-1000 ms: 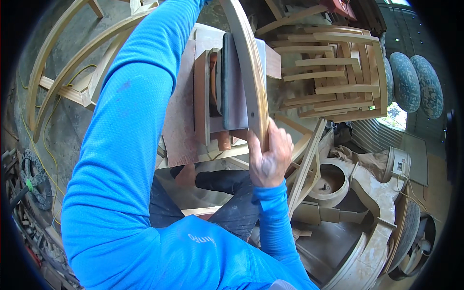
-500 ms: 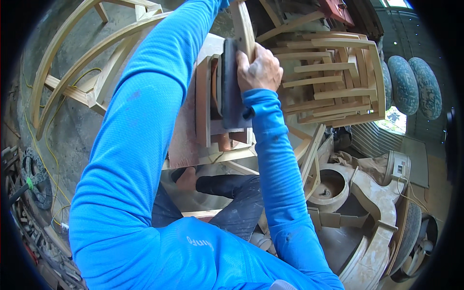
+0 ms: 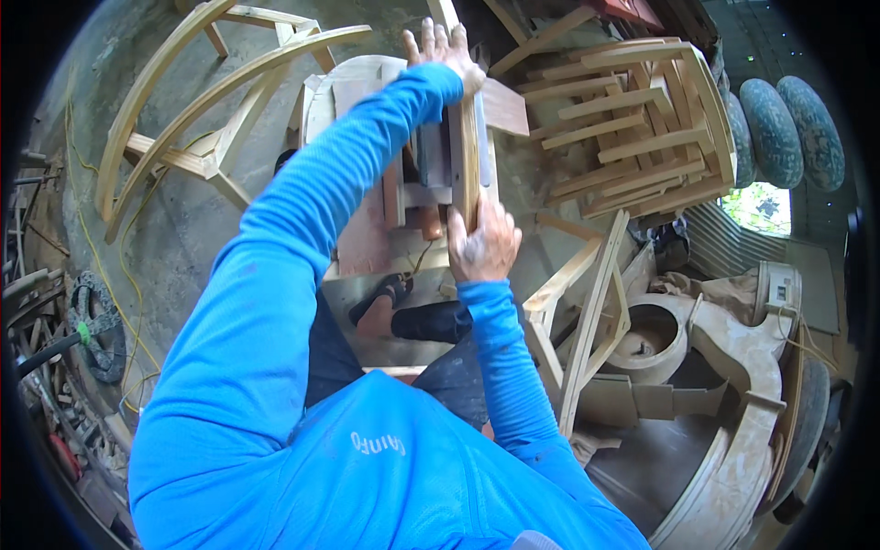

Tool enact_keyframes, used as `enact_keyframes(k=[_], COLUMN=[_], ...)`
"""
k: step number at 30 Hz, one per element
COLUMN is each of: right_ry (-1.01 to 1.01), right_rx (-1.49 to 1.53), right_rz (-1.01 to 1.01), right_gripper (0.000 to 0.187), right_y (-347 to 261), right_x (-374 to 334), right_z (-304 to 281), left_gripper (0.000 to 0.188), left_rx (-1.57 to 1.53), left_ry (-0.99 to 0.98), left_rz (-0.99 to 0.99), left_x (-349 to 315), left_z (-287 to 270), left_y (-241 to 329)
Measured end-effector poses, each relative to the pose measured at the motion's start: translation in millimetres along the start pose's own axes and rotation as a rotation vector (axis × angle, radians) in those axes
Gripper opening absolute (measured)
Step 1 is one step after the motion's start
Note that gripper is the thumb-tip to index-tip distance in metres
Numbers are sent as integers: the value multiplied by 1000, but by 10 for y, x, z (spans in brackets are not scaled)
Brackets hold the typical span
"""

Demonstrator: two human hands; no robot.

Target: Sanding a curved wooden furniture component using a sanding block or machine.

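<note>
A long, slightly curved wooden piece [image 3: 469, 151] lies along a bench-mounted machine [image 3: 392, 174] with a dark, flat, belt-like band, perhaps a belt sander. Across the far part of the wood rests my left hand [image 3: 445, 60], open, its fingers stretched out and pressing from above. At the near end, my right hand [image 3: 486, 246] is closed on the wood, thumb on the left side and fingers on the right. The wood covers much of the band, so I cannot tell exactly where they touch.
Curved wooden frames [image 3: 174, 119] stand on the concrete floor at the left, with a yellow cord [image 3: 119, 275] nearby. Stacked wooden frames [image 3: 632, 133] are at the right. Closer in are another wooden frame [image 3: 587, 321] and a dusty pale machine casing [image 3: 733, 385]. My foot [image 3: 376, 316] is beneath the bench.
The wooden piece and my right hand have come toward me, and more of the wood shows. My left hand, out of sight at the top before, now lies on the wood.
</note>
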State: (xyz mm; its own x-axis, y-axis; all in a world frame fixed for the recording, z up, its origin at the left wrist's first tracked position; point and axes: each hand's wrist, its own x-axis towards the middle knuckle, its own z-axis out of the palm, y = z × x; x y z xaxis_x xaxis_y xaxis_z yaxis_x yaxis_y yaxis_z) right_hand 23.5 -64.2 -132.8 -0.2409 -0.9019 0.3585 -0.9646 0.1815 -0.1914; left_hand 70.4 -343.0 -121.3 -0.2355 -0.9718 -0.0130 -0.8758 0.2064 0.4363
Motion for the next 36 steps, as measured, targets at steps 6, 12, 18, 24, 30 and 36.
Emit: enact_keyframes(k=[6, 12, 18, 24, 30, 36], right_ry=[-74, -61, 17, 129, 258, 378], right_rx=[137, 184, 199, 194, 209, 383], right_rz=[39, 93, 33, 39, 50, -36], right_gripper=[59, 58, 58, 53, 51, 53], right_y=[229, 401, 445, 342, 206, -371], right_x=[-1717, -2758, -2378, -1651, -607, 377], right_z=[-351, -578, 54, 577, 486, 532], left_gripper=[95, 100, 105, 105, 103, 100], left_rx=[76, 6, 45, -12, -224, -383], left_ry=[37, 78, 114, 248, 293, 447], left_rz=[140, 199, 203, 307, 312, 320], left_x=[-1924, -3023, -2481, -1726, -660, 2096], left_z=[143, 400, 514, 315, 89, -689], left_y=[208, 335, 157, 95, 25, -448])
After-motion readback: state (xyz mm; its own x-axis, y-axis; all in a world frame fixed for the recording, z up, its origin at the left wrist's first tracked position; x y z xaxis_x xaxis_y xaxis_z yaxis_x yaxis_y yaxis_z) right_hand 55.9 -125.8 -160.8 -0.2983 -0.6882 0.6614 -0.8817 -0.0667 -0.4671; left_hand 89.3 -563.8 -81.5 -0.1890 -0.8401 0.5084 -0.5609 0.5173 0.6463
